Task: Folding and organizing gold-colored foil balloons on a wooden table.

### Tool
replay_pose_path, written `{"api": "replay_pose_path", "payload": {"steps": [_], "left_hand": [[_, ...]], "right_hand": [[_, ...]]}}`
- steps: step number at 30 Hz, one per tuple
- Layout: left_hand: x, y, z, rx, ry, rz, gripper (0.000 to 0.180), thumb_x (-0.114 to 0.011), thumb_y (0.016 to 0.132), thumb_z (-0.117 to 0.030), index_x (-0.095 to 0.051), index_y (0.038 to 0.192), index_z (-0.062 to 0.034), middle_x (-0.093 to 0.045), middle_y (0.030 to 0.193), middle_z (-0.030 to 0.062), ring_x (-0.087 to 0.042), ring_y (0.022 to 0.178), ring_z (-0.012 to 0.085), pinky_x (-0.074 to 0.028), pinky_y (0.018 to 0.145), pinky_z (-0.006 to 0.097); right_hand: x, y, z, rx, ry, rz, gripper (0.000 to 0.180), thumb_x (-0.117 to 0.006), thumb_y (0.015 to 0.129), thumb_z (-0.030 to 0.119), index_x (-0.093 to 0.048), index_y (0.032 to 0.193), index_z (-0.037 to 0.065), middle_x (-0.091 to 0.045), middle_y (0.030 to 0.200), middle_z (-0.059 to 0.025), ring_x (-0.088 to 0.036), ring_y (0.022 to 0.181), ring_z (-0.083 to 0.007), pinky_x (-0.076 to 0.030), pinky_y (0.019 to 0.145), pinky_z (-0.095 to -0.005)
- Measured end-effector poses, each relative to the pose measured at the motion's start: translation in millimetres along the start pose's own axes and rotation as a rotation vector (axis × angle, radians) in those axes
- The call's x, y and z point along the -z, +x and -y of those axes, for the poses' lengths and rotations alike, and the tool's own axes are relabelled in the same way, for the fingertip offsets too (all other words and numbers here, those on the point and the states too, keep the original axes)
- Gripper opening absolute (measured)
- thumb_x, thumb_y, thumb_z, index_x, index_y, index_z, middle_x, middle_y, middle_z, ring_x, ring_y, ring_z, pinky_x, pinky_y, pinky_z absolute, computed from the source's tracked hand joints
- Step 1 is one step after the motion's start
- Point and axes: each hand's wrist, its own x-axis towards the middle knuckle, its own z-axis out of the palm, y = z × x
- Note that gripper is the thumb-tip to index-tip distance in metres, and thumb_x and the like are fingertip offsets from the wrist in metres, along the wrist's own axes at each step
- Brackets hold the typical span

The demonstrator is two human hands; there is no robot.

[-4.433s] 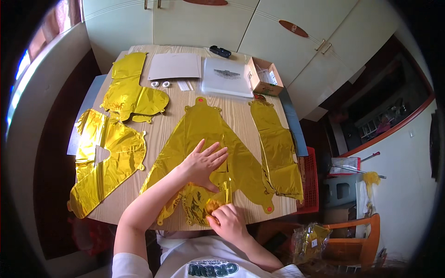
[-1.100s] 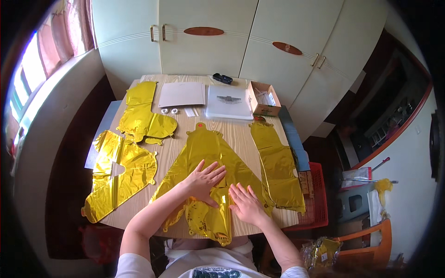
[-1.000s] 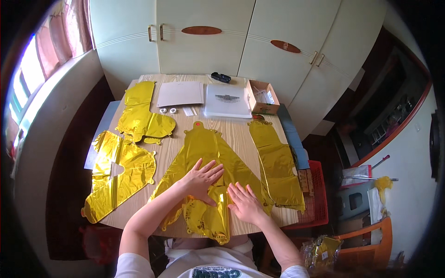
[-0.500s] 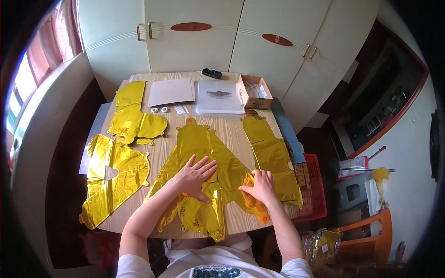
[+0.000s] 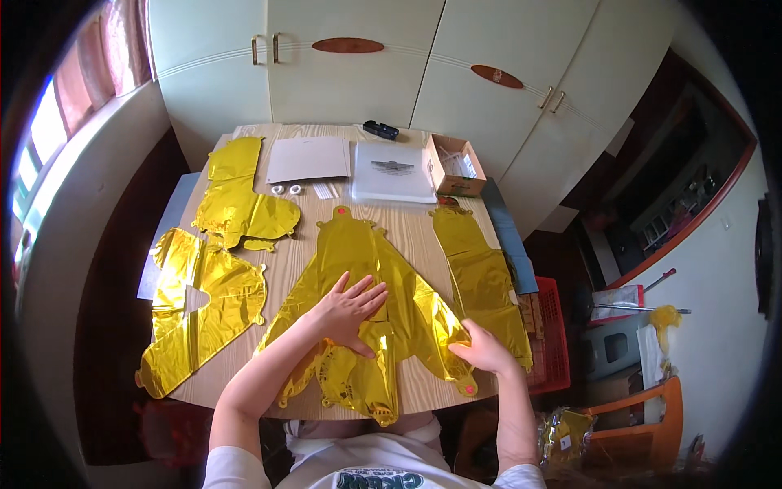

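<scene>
A flat, uninflated gold foil balloon (image 5: 346, 253) with two splayed legs lies in front of me. My left hand (image 5: 350, 314) rests on its middle, palm down and fingers spread. My right hand (image 5: 489, 350) pinches the outer edge of its right leg, near the leg's lower end. That leg lies spread toward the table's front right, with a red dot on its end tab. The near left part of the foil is crumpled and folded beneath my left wrist, partly hidden by the forearm.
More flat gold foil balloons lie around: one at the far left (image 5: 232, 196), one at the near left (image 5: 199, 306), one at the right (image 5: 481, 281). Behind are a grey-white board (image 5: 309, 159), a clear plastic sheet (image 5: 395, 179) and an open box (image 5: 456, 179). A red basket (image 5: 554, 334) stands right.
The right leg of the balloon was bunched up, looking orange, in my right hand; now it is stretched out flat. My right hand moved slightly right and nearer. My left hand stays pressed down.
</scene>
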Motion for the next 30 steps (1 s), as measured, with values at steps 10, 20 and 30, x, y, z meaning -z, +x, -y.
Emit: {"api": "replay_pose_path", "payload": {"steps": [10,20,30], "left_hand": [[0.0,3.9,0.7,0.002,-0.051,-0.02,0.125,-0.06,0.059,-0.081,-0.018,0.149,-0.0048,-0.017,0.155,0.0119,-0.012,0.144,0.0328,-0.008,0.114,0.057],[-3.8,5.4,8.6,-0.012,0.015,-0.106,0.127,-0.058,0.058,-0.082,-0.012,0.15,-0.0065,-0.016,0.156,0.0107,-0.012,0.144,0.0322,-0.007,0.114,0.056],[-3.7,-11.4,5.5,0.329,-0.536,-0.455,0.025,-0.07,0.079,-0.028,-0.071,0.081,-0.0035,-0.059,0.122,0.013,-0.043,0.128,0.036,-0.036,0.104,0.045]], "right_hand": [[-26.1,-29.8,56.8,0.207,0.152,-0.273,0.033,-0.067,0.084,0.026,-0.058,0.106,0.004,-0.066,0.083,-0.0163,-0.067,0.078,-0.0314,-0.052,0.066,-0.0378],[-99.8,-13.4,91.8,0.455,0.064,-0.364,0.031,-0.067,0.085,0.028,-0.058,0.106,0.007,-0.066,0.072,-0.0138,-0.067,0.061,-0.0295,-0.052,0.053,-0.0406],[-127.9,-7.2,113.1,0.391,-0.087,-0.168,0.033,-0.063,0.087,0.025,-0.055,0.11,0.003,-0.068,0.088,-0.0171,-0.068,0.074,-0.031,-0.055,0.061,-0.0403]]}}
